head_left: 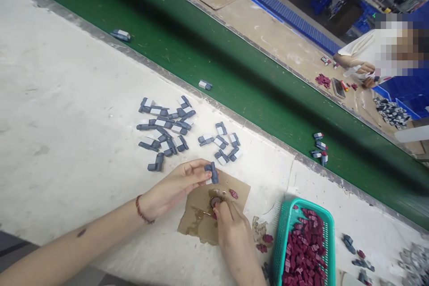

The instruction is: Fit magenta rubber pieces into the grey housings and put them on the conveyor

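My left hand (pixel 181 183) pinches a blue-grey plastic piece (pixel 213 173) with a pale side, above a brown cardboard sheet (pixel 194 221). My right hand (pixel 234 228) is closed at a small round cap (pixel 216 201) on that cardboard. A bit of dark red shows at its fingertips, apparently a small red plastic piece, mostly covered by the fingers. Wet, shiny patches mark the cardboard, and one loose red piece (pixel 233 194) lies near its right side. Beyond my left hand, several similar blue-grey pieces (pixel 164 123) are spread in a group, with a smaller cluster (pixel 221 142) to the right.
A teal basket (pixel 331 232) full of dark red pieces stands at right. Past the white table (pixel 67 111) runs a green conveyor belt (pixel 161 40) carrying a few blue-grey pieces. Across it, a person (pixel 365 53) handles small parts at a bench near blue bins.
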`<state>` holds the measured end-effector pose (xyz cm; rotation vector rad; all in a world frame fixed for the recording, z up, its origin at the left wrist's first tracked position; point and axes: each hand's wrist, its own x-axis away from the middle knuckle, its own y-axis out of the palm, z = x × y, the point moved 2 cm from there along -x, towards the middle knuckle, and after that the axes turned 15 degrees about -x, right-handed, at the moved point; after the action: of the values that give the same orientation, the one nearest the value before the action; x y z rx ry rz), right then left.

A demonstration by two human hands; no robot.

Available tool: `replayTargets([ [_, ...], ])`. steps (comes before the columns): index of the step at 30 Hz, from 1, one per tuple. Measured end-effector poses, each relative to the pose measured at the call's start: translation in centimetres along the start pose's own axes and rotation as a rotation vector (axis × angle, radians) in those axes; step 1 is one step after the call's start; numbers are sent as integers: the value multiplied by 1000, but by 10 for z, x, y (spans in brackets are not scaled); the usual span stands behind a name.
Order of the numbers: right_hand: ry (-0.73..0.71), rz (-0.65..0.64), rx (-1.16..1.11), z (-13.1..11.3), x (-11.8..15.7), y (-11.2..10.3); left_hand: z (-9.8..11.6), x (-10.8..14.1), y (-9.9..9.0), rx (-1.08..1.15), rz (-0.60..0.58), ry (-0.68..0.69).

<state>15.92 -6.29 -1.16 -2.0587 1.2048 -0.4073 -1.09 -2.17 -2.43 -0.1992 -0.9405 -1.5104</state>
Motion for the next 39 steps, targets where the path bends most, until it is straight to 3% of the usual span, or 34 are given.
replayTargets([
  [3, 152, 21, -266, 6, 0, -5, -3, -1, -1, 32, -47, -9],
  [6, 311, 151, -641, 14, 2, -10, -6, 0, -1, 15, -143, -12],
  [11, 293, 446, -955, 17, 0, -14, -11, 1, 0, -53, -228, -18],
  [17, 168, 413, -941, 11, 0, -15, -19, -1, 1, -177, -236, -84],
  [26, 90, 245, -780, 6, -4, -17, -23, -1, 2, -240, -227, -88],
  [31, 21, 226, -664, 0, -7, -17, -26, -2, 2, -340, -243, -57],
  [34, 56, 267, -635, 0, -6, -14, -24, 1, 6, -465, -286, 38],
  [39, 194, 311, -710, 2, -1, -12, -14, 16, 14, -976, -373, 385],
])
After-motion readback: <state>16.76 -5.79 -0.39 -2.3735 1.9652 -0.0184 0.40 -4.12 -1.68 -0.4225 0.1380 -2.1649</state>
